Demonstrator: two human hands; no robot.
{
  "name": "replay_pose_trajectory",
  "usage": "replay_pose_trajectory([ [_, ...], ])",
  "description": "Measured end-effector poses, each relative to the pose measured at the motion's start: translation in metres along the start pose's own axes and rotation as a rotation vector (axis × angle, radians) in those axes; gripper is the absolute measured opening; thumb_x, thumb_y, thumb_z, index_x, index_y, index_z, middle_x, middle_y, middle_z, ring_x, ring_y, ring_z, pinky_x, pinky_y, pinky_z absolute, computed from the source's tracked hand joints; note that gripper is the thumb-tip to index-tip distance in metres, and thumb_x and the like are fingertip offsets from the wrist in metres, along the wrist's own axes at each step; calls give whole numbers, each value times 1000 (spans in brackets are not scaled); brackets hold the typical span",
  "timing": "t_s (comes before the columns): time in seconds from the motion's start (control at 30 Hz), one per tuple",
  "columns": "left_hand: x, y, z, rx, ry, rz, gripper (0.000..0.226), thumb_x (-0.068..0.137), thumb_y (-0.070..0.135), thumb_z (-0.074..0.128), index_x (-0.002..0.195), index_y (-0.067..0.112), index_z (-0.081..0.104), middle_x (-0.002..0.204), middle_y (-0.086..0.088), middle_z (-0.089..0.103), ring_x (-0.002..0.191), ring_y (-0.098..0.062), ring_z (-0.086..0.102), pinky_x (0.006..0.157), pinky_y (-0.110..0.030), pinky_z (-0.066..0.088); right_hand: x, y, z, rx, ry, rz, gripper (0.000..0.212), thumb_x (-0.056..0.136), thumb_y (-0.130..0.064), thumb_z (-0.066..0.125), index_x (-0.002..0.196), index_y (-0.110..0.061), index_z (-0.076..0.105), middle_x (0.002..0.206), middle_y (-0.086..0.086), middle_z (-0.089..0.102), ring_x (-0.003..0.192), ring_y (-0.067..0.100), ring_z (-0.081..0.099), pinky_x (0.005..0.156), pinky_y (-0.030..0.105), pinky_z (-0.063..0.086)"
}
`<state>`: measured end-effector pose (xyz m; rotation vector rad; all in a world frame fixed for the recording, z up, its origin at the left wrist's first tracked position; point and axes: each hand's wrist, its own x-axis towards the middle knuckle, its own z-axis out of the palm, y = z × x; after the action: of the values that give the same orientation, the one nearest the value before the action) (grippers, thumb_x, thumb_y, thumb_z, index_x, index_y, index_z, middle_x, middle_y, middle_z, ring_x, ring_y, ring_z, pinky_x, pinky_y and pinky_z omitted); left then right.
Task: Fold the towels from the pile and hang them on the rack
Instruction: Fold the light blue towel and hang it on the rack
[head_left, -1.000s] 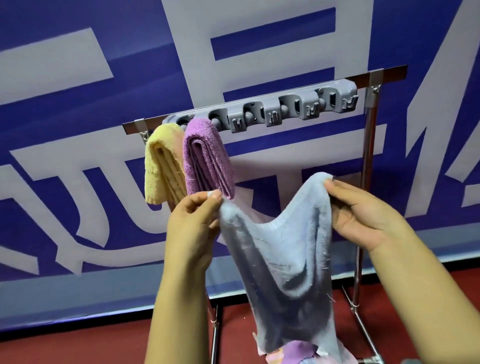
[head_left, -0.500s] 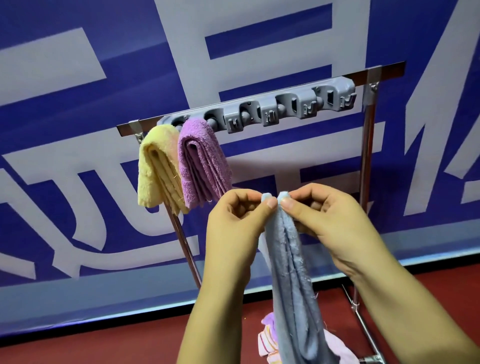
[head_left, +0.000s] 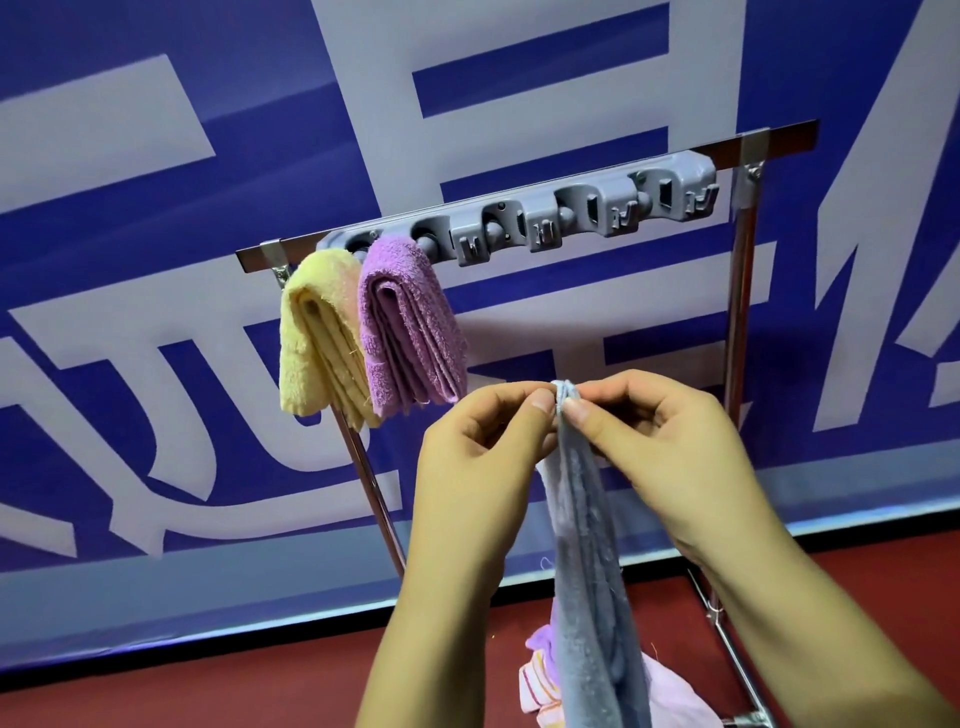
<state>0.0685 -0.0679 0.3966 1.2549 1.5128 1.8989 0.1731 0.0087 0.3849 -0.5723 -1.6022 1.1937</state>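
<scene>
1. So far, two folded towels hang at the left end of the rack (head_left: 524, 192): a yellow towel (head_left: 314, 332) and, just beside it on the right, a purple towel (head_left: 408, 322).
2. The left hand (head_left: 478, 457) and right hand (head_left: 660, 447) meet in front of the rack, each pinching the top corners of a blue towel (head_left: 587, 545), which hangs straight down, doubled lengthwise.
3. Judged from this, the blue towel is partway through folding; it likely needs another fold before going over the bar to the right of the purple one, where the holder is free.
4. Below, a small pile (head_left: 540, 675) of pink and purple cloth lies on the red floor by the rack's foot, so more towels remain.
</scene>
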Motion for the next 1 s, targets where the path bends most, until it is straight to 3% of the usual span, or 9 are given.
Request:
replay_pose_trajectory([
  [0.13, -2, 3, 0, -28, -43, -31, 21, 86, 27, 60, 90, 16, 77, 91, -5, 76, 94, -19, 71, 83, -28, 56, -1, -1, 1, -105, 51, -57, 11, 71, -24, 75, 74, -32, 67, 80, -18, 71, 79, 0, 66, 74, 23, 54],
  [0.3, -4, 7, -3, -45, -120, -80, 24, 87, 35, 63, 93, 17, 77, 95, -4, 76, 95, -15, 71, 81, -25, 56, 2, 3, -5, -186, -1, -43, 13, 79, -17, 71, 78, -30, 68, 82, -18, 70, 80, -1, 65, 72, 15, 51],
  [0.43, -3, 11, -9, -45, -162, -75, 29, 78, 30, 59, 101, 16, 71, 92, -5, 76, 92, -15, 72, 74, -22, 56, 5, 2, -14, -64, -91, -6, 11, 84, -14, 64, 85, -23, 71, 85, -6, 73, 84, 9, 68, 82, 36, 56],
  [0.53, 1, 2, -17, 162, -116, 37, 23, 78, 24, 73, 100, 28, 70, 100, 6, 74, 96, -8, 68, 79, -23, 53, 5, 3, -16, 14, -110, 13, 8, 88, -16, 60, 84, -20, 66, 74, -7, 69, 74, 9, 65, 80, 41, 56],
  [0.63, 5, -9, -24, 450, -226, 105, 34, 70, 44, 74, 102, 39, 65, 114, 20, 62, 110, 2, 56, 92, -22, 46, 5, -3, -18, 142, -132, 33, 12, 82, -28, 54, 82, -19, 61, 61, -7, 60, 61, 5, 56, 61, 24, 50],
  [0.73, 5, -20, -25, 517, -347, 32, 37, 66, 46, 73, 98, 31, 63, 115, 19, 57, 115, 1, 53, 102, -31, 43, 7, -9, -21, 242, -128, 33, 14, 80, -29, 51, 81, -19, 60, 62, -7, 59, 59, 4, 53, 55, 17, 44],
  [0.87, 2, -27, -30, 502, -455, -60, 26, 72, 35, 74, 92, 22, 63, 96, 5, 65, 98, -13, 64, 92, -47, 50, 10, -11, -27, 323, -102, 62, 13, 79, -29, 53, 77, -21, 63, 67, -2, 59, 64, 9, 51, 58, 22, 43],
  [0.93, 2, -29, -35, 542, -479, -67, 30, 72, 39, 71, 88, 16, 60, 85, -8, 62, 80, -17, 59, 82, -54, 50, 12, -12, -31, 355, -74, 86, 10, 85, -23, 57, 78, -20, 63, 66, -1, 59, 64, 11, 51, 59, 25, 43],
  [1.0, 1, -29, -40, 544, -452, -61, 26, 72, 36, 70, 85, 17, 59, 82, -10, 61, 74, -21, 55, 79, -55, 48, 14, -12, -35, 389, -32, 106, 16, 92, -17, 51, 80, -17, 61, 64, -1, 59, 61, 10, 52, 57, 23, 44],
])
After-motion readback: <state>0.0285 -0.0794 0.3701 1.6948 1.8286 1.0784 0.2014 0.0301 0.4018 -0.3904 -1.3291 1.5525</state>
